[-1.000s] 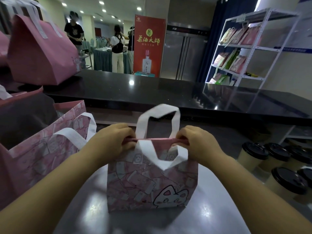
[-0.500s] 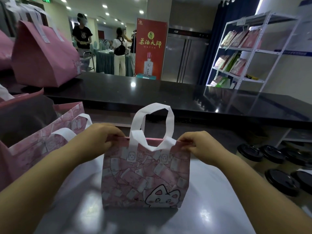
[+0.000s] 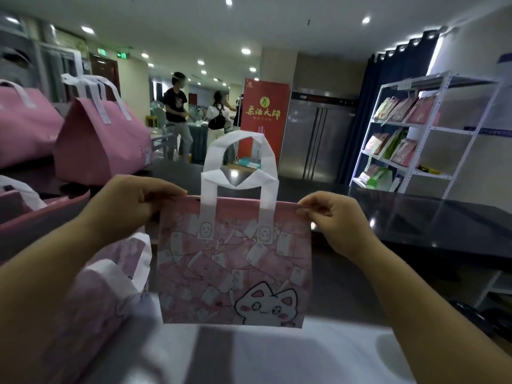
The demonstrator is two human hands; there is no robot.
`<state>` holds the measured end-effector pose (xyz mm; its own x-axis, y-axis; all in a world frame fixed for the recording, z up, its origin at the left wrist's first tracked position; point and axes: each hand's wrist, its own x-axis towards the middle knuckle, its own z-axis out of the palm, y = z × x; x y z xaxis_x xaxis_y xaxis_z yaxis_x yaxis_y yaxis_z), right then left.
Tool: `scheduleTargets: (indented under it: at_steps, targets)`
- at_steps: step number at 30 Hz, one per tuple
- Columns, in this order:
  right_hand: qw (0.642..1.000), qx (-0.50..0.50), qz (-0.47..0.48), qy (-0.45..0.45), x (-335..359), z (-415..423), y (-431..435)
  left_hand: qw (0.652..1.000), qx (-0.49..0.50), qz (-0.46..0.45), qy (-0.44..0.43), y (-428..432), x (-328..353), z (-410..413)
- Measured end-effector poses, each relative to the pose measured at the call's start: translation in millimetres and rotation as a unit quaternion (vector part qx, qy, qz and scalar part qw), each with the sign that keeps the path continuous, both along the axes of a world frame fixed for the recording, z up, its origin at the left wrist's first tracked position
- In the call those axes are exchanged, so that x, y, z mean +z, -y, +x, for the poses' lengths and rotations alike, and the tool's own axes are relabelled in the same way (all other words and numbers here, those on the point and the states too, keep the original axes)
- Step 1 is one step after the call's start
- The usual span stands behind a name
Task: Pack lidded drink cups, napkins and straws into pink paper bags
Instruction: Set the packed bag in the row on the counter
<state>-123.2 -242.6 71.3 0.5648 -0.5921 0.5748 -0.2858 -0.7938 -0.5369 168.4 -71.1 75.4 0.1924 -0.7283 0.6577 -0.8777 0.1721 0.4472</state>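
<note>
Above the tabletop, the left hand and right hand are pinching the cat-print pink bag's top corners, now lifting it clear, apparently closed and ready to set aside.

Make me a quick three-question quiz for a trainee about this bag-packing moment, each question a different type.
1. True or false: the cat bag is gripped at its top edge by both the left hand and the right hand.
2. Multiple choice: where is the cartoon cat printed on that bag? A) upper left B) lower right C) centre of the handles
3. Short answer: what colour are the bag's handles?

Key
1. True. Each hand pinches one end of the top edge.
2. B.
3. White.
</note>
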Motion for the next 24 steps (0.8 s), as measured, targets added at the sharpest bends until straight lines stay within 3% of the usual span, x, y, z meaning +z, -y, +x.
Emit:
scheduleTargets:
  at_steps: [3,7,11,19,24]
  targets:
    - [0.998,-0.003,-0.04,0.053,29.1,16.9,7.8,0.999,0.017,-0.03,0.032,9.2,23.9,12.9]
    - [0.991,-0.019,-0.103,0.08,68.9,38.6,13.3,0.98,0.072,-0.108,0.15,24.6,55.8,26.7]
    - [0.979,-0.063,-0.172,0.093,103.7,60.1,17.3,0.97,0.094,-0.135,0.181,43.1,79.9,42.0]
    - [0.94,-0.174,-0.275,0.101,127.4,136.0,23.9,0.993,-0.011,-0.075,0.095,82.6,77.8,53.0]
    - [0.95,-0.2,-0.231,0.066,102.4,193.9,33.6,0.998,-0.048,0.05,-0.007,103.5,49.9,61.3]
